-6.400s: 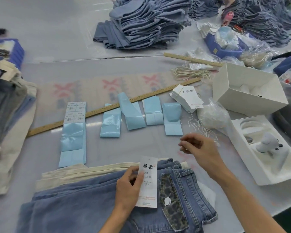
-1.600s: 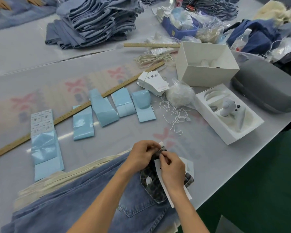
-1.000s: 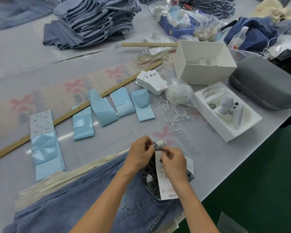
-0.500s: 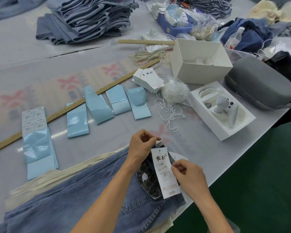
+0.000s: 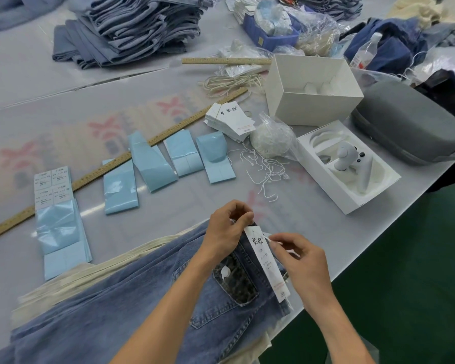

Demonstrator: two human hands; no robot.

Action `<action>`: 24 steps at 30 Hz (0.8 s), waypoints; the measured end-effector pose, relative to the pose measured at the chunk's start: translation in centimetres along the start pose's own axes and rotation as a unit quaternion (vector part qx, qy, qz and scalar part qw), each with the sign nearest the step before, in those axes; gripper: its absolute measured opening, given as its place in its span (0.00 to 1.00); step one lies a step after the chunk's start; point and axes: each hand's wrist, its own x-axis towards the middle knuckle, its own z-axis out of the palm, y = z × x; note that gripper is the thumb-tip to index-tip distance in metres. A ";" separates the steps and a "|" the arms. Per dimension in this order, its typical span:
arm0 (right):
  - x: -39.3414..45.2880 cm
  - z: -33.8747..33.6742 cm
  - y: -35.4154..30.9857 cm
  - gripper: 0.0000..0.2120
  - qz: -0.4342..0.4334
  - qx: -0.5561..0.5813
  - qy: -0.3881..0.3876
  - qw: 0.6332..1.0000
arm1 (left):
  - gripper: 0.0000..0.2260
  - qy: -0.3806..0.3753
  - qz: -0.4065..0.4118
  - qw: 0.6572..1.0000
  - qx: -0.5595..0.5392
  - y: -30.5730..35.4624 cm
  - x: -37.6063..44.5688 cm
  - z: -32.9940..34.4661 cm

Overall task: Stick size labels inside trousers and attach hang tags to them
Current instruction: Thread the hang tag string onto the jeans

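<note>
Blue denim trousers [image 5: 132, 306] lie flat at the near edge of the worktop [image 5: 168, 214], waistband toward the right, on top of cream fabric [image 5: 95, 271]. A white hang tag [image 5: 267, 261] lies over the waistband, beside the dark patterned back pocket [image 5: 235, 282]. Left hand [image 5: 225, 229]: grip curled, fingertips pinching at the waistband just above the tag's top edge. Right hand [image 5: 300, 261]: grip pinching a thin white string [image 5: 267, 238] at the tag's upper right side.

Beyond the hands, 5 groups of pale blue size label sheets [image 5: 150, 164] lie in a row across a long wooden ruler [image 5: 111, 164]. Right of them are loose white strings [image 5: 263, 169], a stack of spare hang tags [image 5: 231, 122], an open white box [image 5: 313, 88] and a white tray [image 5: 350, 166]. Folded denim is stacked [image 5: 132, 24] at the far side.
</note>
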 end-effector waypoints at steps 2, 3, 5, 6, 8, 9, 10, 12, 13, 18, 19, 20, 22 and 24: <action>0.4 0.5 -0.2 0.08 0.006 0.028 -0.010 1.000 | 0.03 -0.023 0.019 0.999 0.023 0.0 -0.5 0.0; 0.6 0.9 -0.3 0.08 0.007 0.043 -0.013 0.999 | 0.03 -0.035 0.031 0.998 0.037 0.0 -0.8 -0.1; 1.0 1.4 -0.6 0.07 0.006 0.076 -0.021 0.997 | 0.03 -0.053 0.052 0.995 0.062 0.0 -1.2 -0.2; 1.1 1.7 -0.7 0.07 0.006 0.094 -0.024 0.995 | 0.03 -0.055 0.060 0.994 0.071 0.0 -1.4 -0.3; 1.5 2.3 -0.9 0.07 0.016 0.137 -0.027 0.990 | 0.04 -0.048 0.072 0.993 0.080 -0.1 -1.6 -0.6; 1.7 2.6 -0.9 0.08 0.031 0.163 -0.025 0.986 | 0.04 -0.043 0.074 0.993 0.079 -0.2 -1.7 -0.7; 1.9 3.0 -0.8 0.08 0.050 0.194 -0.022 0.979 | 0.05 -0.038 0.074 0.994 0.076 -0.4 -1.8 -0.8; 2.3 3.7 -0.5 0.09 0.088 0.251 -0.011 0.964 | 0.06 -0.028 0.065 0.995 0.066 -0.6 -2.0 -0.9; 2.4 4.0 -0.3 0.10 0.103 0.272 -0.007 0.957 | 0.05 -0.024 0.059 0.996 0.062 -0.7 -2.0 -1.0; 2.3 5.0 0.0 0.10 0.110 0.289 0.010 0.951 | 0.03 -0.023 0.037 0.997 0.067 -1.1 -2.5 -1.0; 2.3 5.1 0.1 0.09 0.105 0.284 0.015 0.953 | 0.03 -0.020 0.036 0.997 0.065 -1.1 -2.6 -1.1; 2.3 5.0 0.1 0.08 0.102 0.278 0.020 0.955 | 0.04 -0.016 0.035 0.997 0.061 -1.1 -2.7 -1.1; 2.3 4.9 0.3 0.06 0.102 0.268 0.023 0.958 | 0.05 -0.010 0.036 0.998 0.051 -1.1 -2.9 -1.2; 2.4 4.9 0.3 0.05 0.106 0.266 0.024 0.958 | 0.08 -0.003 0.040 0.998 0.042 -1.0 -3.0 -1.2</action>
